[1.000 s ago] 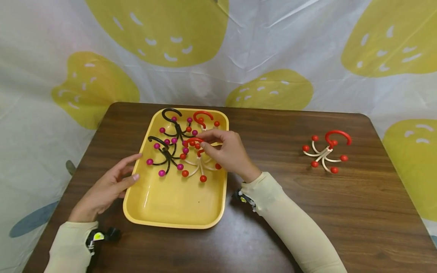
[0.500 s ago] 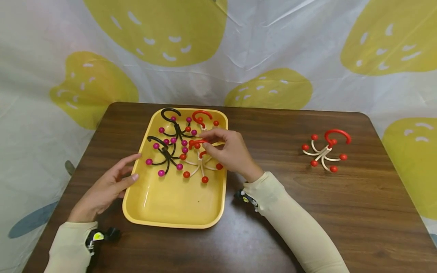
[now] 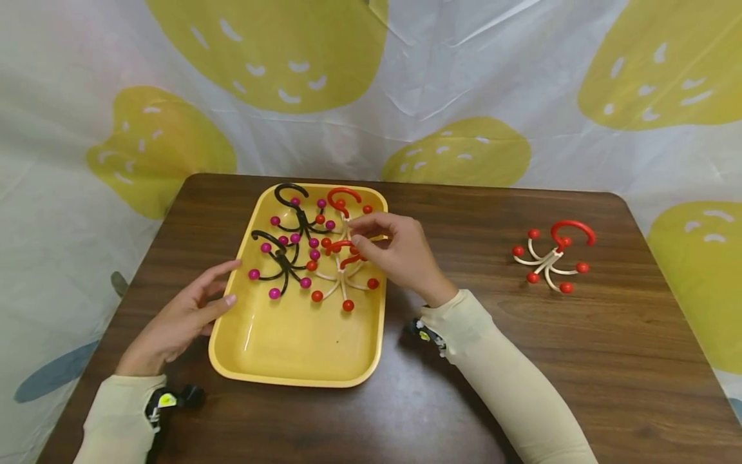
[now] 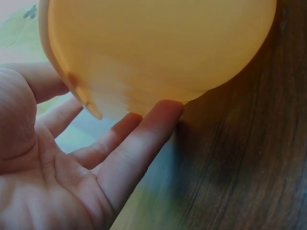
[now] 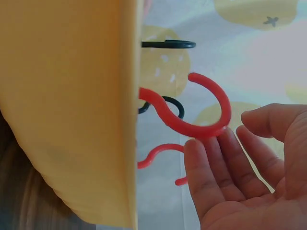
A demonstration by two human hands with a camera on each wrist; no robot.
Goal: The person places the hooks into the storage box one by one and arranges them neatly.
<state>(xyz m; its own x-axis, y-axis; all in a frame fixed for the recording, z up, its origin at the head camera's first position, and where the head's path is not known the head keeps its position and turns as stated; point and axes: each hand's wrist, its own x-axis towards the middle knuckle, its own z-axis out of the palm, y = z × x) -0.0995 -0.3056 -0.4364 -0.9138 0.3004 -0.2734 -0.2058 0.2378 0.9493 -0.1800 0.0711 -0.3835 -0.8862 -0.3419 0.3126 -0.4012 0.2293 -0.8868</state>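
Note:
My left hand [image 3: 180, 319] holds the left rim of a yellow plastic tray [image 3: 295, 383], thumb over the edge and other fingertips against the outer wall in the left wrist view. My right hand [image 3: 402, 251] is over the tray's right side. Its fingers lie beside the red hook [image 5: 211, 129] of a white multi-arm hanger [image 3: 341, 278] with red ball tips, the thumb standing apart from it. Behind that, a similar red-and-white hanger [image 3: 344, 193] is partly covered by the hand. Two black hangers [image 3: 303, 222] with pink ball tips lie along the tray's left side.
Another red-hooked white hanger [image 3: 547, 258] lies on the wooden table [image 3: 493, 322] to the right of the tray. A white cloth with yellow lemon print [image 3: 406, 77] hangs behind the table. The front part of the tray is bare.
The right hand has shifted slightly right, its thumb now away from the red hook. The front red-and-white hanger has turned and its hook points more to the right. The left hand stays put.

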